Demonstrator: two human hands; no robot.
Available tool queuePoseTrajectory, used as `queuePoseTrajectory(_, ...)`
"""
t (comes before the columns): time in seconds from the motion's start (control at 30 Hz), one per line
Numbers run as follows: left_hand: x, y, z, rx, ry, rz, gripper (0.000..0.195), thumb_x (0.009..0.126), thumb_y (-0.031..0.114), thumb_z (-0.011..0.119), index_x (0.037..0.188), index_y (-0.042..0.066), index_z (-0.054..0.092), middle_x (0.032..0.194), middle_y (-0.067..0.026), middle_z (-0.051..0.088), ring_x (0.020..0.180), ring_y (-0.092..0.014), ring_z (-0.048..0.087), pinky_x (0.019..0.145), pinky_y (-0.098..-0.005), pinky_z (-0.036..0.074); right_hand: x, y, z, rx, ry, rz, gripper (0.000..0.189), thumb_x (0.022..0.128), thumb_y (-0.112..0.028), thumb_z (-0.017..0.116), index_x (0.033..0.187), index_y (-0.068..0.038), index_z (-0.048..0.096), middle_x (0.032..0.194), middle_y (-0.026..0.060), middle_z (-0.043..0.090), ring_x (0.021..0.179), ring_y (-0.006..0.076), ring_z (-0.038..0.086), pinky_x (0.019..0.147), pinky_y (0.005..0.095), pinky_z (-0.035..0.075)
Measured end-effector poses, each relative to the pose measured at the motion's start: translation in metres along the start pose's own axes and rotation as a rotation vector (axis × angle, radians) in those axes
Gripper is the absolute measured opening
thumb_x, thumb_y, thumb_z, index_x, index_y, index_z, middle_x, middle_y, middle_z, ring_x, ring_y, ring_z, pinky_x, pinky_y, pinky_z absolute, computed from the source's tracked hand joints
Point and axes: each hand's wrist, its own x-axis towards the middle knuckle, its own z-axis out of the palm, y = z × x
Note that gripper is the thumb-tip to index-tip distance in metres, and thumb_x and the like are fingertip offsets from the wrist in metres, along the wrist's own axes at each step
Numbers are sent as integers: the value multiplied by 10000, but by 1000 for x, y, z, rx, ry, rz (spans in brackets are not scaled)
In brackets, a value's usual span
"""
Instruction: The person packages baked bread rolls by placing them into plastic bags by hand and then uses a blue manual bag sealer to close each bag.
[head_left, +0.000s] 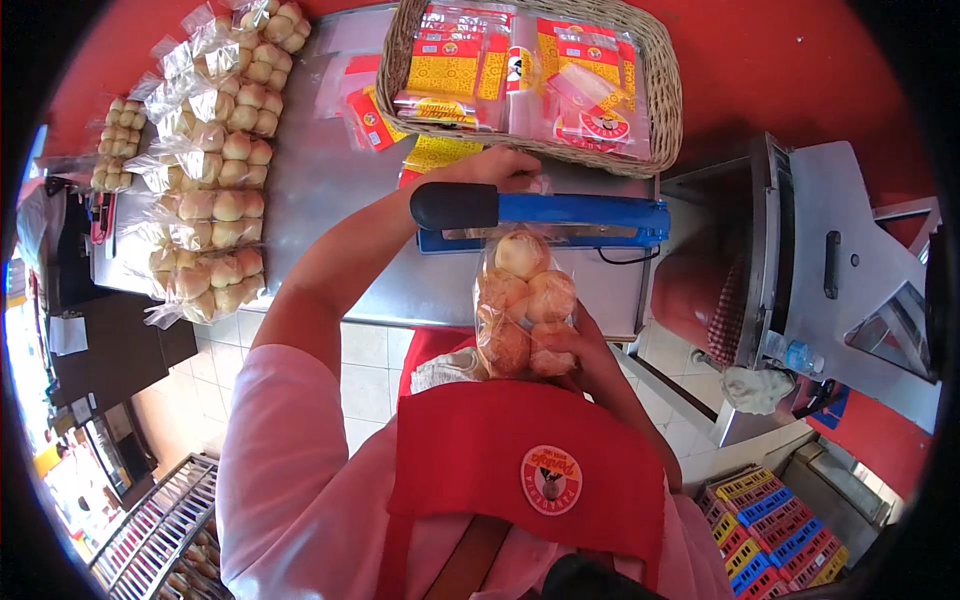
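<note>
A clear plastic bag of round bread rolls (527, 300) hangs from a blue impulse heat sealer (577, 214) with a black handle, over the table's front edge. My right hand (574, 341) holds the bag's lower right side, partly hidden by the rolls. Beyond the sealer, my left hand (514, 166) has its fingers curled at clear plastic, which looks like the bag's upper end; the sealer hides part of it. The bag's neck passes between the sealer's arm and base. Behind stands a wicker basket (670, 97) with printed plastic packaging.
Bagged rolls (240, 150) stand in a row on the left of the metal table (315, 172). Loose printed bags (371, 120) lie beside the basket. A metal machine (832, 247) stands at the right. Lower down are a metal rack (161, 525) and stacked coloured crates (780, 532).
</note>
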Motion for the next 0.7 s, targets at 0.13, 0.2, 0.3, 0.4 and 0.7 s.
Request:
queuePoseTrajectory(0.13, -4, 9, 0, -1, 91, 46, 161, 815, 133, 551, 792, -17, 499, 702, -203, 514, 659, -338, 520, 609, -394, 413, -1, -3, -4, 43, -25, 21, 787, 698, -51, 597, 1361, -72, 173, 1284, 170, 362, 1140, 311, 449, 911, 428, 434)
queuePoseTrajectory(0.2, -4, 11, -2, -26, 104, 39, 146, 815, 122, 545, 798, -16, 499, 707, -195, 516, 671, -330, 529, 616, -391, 415, 1, -1, -9, 33, -54, 28, 759, 729, -40, 593, 1360, -95, 175, 1301, 159, 340, 1139, 309, 447, 886, 444, 455)
queuePoseTrajectory(0.3, -5, 15, -6, 14, 18, -35, 152, 820, 133, 546, 812, -15, 511, 719, -196, 522, 678, -334, 533, 625, -391, 419, 13, 1, -37, -231, 84, -162, 612, 782, -108, 587, 1319, -63, 297, 1190, 149, 474, 1044, 248, 516, 849, 371, 453)
queuePoseTrajectory(0.4, -7, 21, -7, 14, 42, -7, 162, 821, 144, 549, 827, -15, 523, 734, -194, 532, 689, -340, 532, 636, -387, 424, 29, -34, -57, -781, 527, -691, 378, 829, -149, 564, 1177, -19, 492, 998, 134, 584, 916, 195, 567, 783, 296, 446)
queuePoseTrajectory(0.7, 1, -13, 8, -40, 169, 209, 119, 794, 99, 574, 831, -11, 548, 766, -183, 561, 714, -316, 563, 659, -390, 434, 121, -107, 4, -1809, 328, -1230, 339, 715, -108, 552, 1053, -84, 547, 1065, 78, 528, 1029, 282, 468, 851, 460, 349)
